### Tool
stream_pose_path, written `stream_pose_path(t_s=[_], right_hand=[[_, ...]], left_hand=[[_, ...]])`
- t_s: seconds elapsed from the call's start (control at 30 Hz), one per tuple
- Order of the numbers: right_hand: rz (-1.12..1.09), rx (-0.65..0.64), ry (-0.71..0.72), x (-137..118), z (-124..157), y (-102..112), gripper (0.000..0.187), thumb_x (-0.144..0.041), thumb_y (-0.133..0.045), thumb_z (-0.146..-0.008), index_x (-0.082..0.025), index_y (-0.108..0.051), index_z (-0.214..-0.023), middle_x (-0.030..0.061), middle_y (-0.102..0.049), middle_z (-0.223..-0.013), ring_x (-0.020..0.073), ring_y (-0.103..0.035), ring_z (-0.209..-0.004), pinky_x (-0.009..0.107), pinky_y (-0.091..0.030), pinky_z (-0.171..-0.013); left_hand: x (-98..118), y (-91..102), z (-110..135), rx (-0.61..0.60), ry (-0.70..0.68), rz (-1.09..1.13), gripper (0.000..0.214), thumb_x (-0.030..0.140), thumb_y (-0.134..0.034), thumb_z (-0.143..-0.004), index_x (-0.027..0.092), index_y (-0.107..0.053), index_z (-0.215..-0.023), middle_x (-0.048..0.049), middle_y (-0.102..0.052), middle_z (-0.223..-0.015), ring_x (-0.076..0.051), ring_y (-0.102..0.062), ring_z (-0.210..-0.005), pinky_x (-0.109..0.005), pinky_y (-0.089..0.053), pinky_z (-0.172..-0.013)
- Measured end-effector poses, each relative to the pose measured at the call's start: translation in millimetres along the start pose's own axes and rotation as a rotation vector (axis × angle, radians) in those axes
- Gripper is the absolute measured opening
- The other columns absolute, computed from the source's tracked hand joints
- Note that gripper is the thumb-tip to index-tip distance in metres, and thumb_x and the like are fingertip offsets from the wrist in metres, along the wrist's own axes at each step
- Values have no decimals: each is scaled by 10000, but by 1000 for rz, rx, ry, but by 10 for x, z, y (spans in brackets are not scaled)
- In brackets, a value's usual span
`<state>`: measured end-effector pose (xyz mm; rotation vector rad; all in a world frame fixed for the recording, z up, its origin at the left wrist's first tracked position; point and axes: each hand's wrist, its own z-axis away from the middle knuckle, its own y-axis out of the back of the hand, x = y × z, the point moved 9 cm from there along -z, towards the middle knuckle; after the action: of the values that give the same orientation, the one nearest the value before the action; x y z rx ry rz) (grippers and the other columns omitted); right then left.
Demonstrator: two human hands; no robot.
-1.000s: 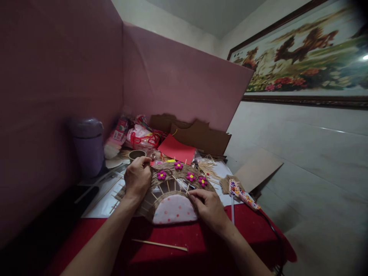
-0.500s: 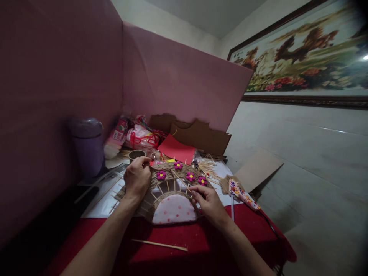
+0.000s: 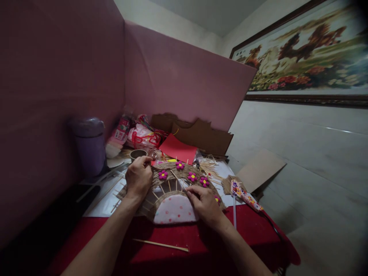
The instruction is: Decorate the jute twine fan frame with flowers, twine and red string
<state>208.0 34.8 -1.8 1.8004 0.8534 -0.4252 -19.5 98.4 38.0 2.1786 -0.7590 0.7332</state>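
Note:
A fan-shaped craft piece (image 3: 169, 167) wrapped in brown twine lies in front of me, with purple felt-like flowers (image 3: 192, 176) along its arch. Light sticks run like spokes down to a white, red-dotted half-round panel (image 3: 176, 210). My left hand (image 3: 139, 175) is closed in a pinch at the arch's upper left; what its fingertips hold is too small to make out. In a pinch over the spokes' right side, my right hand (image 3: 204, 203) grips a thin wooden stick (image 3: 177, 179), whose far end points up-left onto the twine band.
Loose sticks (image 3: 161, 244) lie on the red cloth (image 3: 230, 245) near me. At right rests a flower-patterned glue gun (image 3: 245, 196) with a cable. Behind are a tape roll (image 3: 138, 154), red sheet (image 3: 176, 147), bagged supplies (image 3: 143, 136) and cardboard (image 3: 204, 136); a purple tumbler (image 3: 89, 147) stands left.
My right hand has shifted slightly left relative to the craft piece, and the stick's lower end has moved with it. My left hand keeps its pinch. The whole view has shifted a little.

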Motion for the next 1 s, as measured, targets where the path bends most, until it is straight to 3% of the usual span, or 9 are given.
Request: stream_pose_path(t_s=[0.2, 0.33, 0.43, 0.6, 0.8, 1.0], right_hand=[[-448, -98, -249, 253, -16, -83, 280, -387, -551, -812, -139, -681, -822, -37, -493, -525, 72, -382, -440, 198, -281, -432], [-755, -159, -398, 364, 30, -168, 430, -513, -646, -716, -130, -648, -913, -83, -411, -504, 22, -191, -361, 182, -120, -362], [-863, -169, -444, 385, 59, -186, 477, -533, -689, -682, -132, -625, -932, -91, -410, -523, 9, -157, -362, 175, -91, -354], [-760, -141, -421, 399, 52, -148, 431, -530, -708, -680, -155, -588, -857, -99, -409, -494, 18, -225, -358, 171, -141, -362], [-497, -55, -276, 219, -58, -39, 284, -442, -636, -736, -163, -594, -772, -28, -569, -548, 96, -486, -482, 210, -370, -485], [-263, 6, -160, 81, -78, -20, 162, -295, -497, -830, -180, -605, -791, -15, -596, -591, 115, -533, -517, 216, -401, -513]], left_hand=[[-18, -15, -5, -6, 8, 2, 226, 196, -466, -779, 211, -687, -822, -40, -701, -851, -199, -639, -778, -286, -432, -689], [-20, -14, -7, -5, 14, -7, 215, 205, -476, -779, 216, -687, -820, -37, -703, -857, -200, -638, -786, -283, -430, -678], [-14, -8, -3, -5, 15, -8, 219, 204, -474, -780, 213, -688, -826, -38, -705, -855, -203, -639, -788, -284, -426, -671], [-4, 0, 1, -2, 14, -9, 219, 203, -472, -780, 213, -688, -819, -39, -706, -848, -204, -638, -782, -284, -420, -663], [-1, 2, 2, -10, 17, -1, 221, 201, -470, -780, 216, -687, -816, -39, -702, -857, -202, -636, -797, -282, -424, -682], [-5, -4, 8, -20, 21, -19, 226, 209, -467, -784, 214, -686, -839, -41, -702, -872, -205, -636, -793, -286, -423, -679]])
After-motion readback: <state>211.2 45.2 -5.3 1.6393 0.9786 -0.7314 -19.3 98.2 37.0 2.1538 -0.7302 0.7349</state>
